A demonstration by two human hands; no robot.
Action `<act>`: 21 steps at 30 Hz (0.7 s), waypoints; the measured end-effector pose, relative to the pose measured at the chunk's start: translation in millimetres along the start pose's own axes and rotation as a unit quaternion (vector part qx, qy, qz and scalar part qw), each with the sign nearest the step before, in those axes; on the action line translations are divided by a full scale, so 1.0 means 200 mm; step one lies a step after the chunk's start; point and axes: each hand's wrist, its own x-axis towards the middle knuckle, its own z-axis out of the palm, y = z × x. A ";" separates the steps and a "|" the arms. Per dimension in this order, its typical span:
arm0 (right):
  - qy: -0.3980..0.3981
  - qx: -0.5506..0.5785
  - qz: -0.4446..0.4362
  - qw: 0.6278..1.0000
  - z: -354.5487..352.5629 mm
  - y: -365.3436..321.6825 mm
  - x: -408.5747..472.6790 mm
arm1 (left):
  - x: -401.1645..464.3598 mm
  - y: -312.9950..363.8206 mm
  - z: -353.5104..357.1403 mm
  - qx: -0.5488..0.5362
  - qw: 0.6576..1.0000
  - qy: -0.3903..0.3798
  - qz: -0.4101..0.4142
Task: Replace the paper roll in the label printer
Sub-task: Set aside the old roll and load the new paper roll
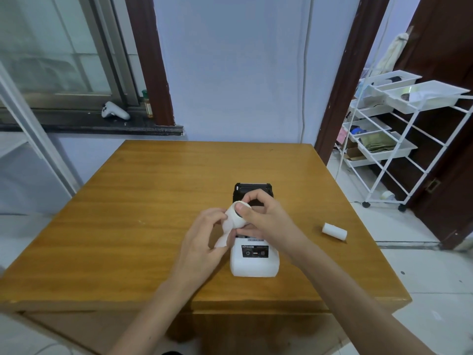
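The white plastic label printer with its black control panel sits in front of me on the wooden table, black lid swung open at the far end. I hold a white paper roll just above it, loose end trailing down. A second white paper roll lies on its side well to the right.

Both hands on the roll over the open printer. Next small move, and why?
Probably lower the paper roll into the open bay of the label printer. The lid is up, the right hand pinches the roll just above it, and the left hand holds the loose tail, so seating it looks next.
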 end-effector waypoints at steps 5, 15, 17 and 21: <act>-0.058 -0.013 0.027 0.998 -0.03 -0.02 -0.02 | 0.01 0.00 -0.01 0.012 0.999 0.030 0.009; -0.049 -0.201 -0.066 0.976 -0.06 -0.03 -0.03 | 0.01 0.04 0.00 0.020 1.000 0.007 0.016; -0.032 -0.229 -0.087 0.969 -0.05 -0.01 -0.03 | 0.00 0.04 -0.01 0.018 1.000 0.011 0.007; -0.045 -0.122 -0.058 0.990 -0.05 -0.01 -0.02 | 0.00 0.03 -0.01 0.009 1.000 0.019 0.004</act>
